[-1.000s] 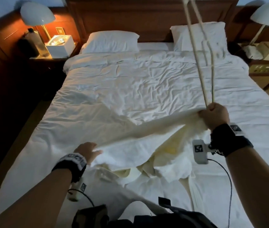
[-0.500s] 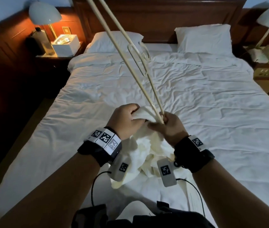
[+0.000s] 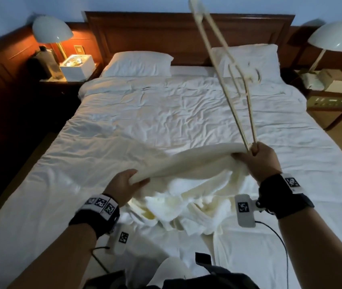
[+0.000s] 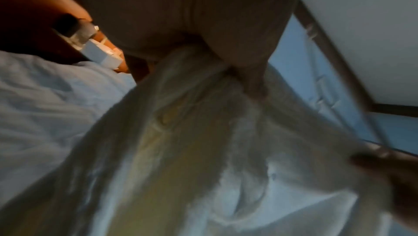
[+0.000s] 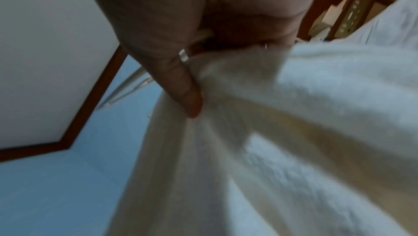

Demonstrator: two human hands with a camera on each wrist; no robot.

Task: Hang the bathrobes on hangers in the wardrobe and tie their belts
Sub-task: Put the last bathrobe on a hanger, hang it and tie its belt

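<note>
Over the bed (image 3: pixel 145 113), the left hand (image 3: pixel 122 185) and right hand (image 3: pixel 257 159) are stretching a cream bathrobe (image 3: pixel 186 161) edge between them, left to right. The right hand's fingers are also clutching two pale hangers (image 3: pixel 224 80), which are pointing up and away from the robe.

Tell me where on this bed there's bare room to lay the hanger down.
Bare sheet lies between the pillows and the bathrobe, across the middle of the bed, and along its left side. The near end is crowded: the robe is bunched between the left hand and right hand, which also holds the hanger.
</note>
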